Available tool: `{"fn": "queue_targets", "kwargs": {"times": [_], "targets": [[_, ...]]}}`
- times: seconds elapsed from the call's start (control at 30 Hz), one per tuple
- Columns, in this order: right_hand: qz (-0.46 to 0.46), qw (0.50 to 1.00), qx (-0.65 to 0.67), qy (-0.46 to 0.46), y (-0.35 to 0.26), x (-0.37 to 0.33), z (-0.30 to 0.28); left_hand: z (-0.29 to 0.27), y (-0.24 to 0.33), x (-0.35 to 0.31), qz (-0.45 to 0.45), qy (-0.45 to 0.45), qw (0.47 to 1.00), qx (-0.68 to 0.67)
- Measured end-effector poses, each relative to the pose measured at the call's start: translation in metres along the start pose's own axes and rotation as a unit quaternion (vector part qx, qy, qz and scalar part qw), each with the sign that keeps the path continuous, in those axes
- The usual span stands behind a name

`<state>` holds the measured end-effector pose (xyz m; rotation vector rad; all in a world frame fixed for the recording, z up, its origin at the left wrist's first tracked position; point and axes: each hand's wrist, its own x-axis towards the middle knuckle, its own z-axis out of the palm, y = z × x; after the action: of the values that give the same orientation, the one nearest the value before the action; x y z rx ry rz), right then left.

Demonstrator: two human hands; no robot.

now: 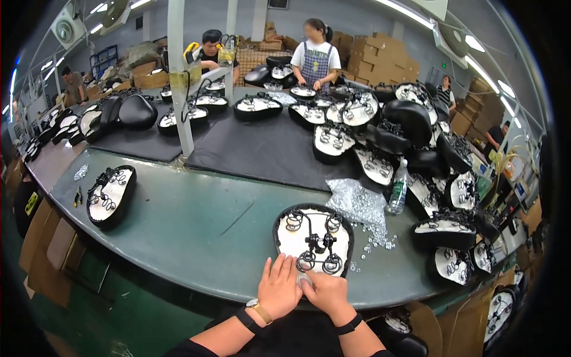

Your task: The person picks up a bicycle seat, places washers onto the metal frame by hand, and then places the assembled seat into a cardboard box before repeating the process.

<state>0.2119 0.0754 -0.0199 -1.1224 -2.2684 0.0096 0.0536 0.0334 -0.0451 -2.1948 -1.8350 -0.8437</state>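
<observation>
Saddle [325, 229], one: underside up on the green table [184, 208], directly before the person; white base, black springs and frame.
Left hand [279, 285]: laid flat, fingers a little apart, on the saddle's near left edge.
Right hand [326, 293]: beside the left, fingers curled, at the near end by the springs — whether it pinches anything, cannot tell.
Clear bag [355, 199] of small metal parts: beyond the saddle, to the right; loose nuts [377, 238] nearer.
Bottle [399, 189]: upright, beside the bag.
Second saddle [113, 197]: far left, near pliers [78, 196].
</observation>
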Motion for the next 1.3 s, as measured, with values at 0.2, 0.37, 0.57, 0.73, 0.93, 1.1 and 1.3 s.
{"fn": "queue_targets", "kwargs": {"times": [0.2, 0.37, 0.57, 0.73, 0.93, 1.1, 1.3], "targets": [[-0.035, 0.970, 0.161, 0.177, 0.021, -0.020, -0.011, 0.000, -0.002, -0.005, -0.002, -0.027, 1.000, 0.003], [0.116, 0.943, 0.178, 0.258, 0.048, -0.029, -0.015, 0.000, -0.004, -0.008, 0.001, -0.031, 1.000, 0.003], [0.455, 0.653, 0.601, -0.075, 0.068, -0.037, -0.005, 0.002, -0.014, -0.009, 0.004, -0.027, 0.999, -0.026], [0.343, 0.715, 0.608, -0.046, 0.040, -0.027, 0.006, 0.000, -0.027, -0.017, 0.004, -0.030, 0.996, -0.089], [0.350, 0.689, 0.635, -0.008, 0.024, -0.030, -0.003, -0.035, -0.034, -0.043, 0.015, -0.042, 0.968, -0.247], [0.370, 0.638, 0.673, 0.059, 0.031, -0.072, -0.039, -0.047, -0.041, -0.066, -0.042, -0.021, 0.957, -0.286], [0.347, 0.627, 0.662, 0.222, 0.062, -0.126, -0.108, -0.046, -0.049, -0.054, 0.002, -0.016, 0.960, -0.281]]}}
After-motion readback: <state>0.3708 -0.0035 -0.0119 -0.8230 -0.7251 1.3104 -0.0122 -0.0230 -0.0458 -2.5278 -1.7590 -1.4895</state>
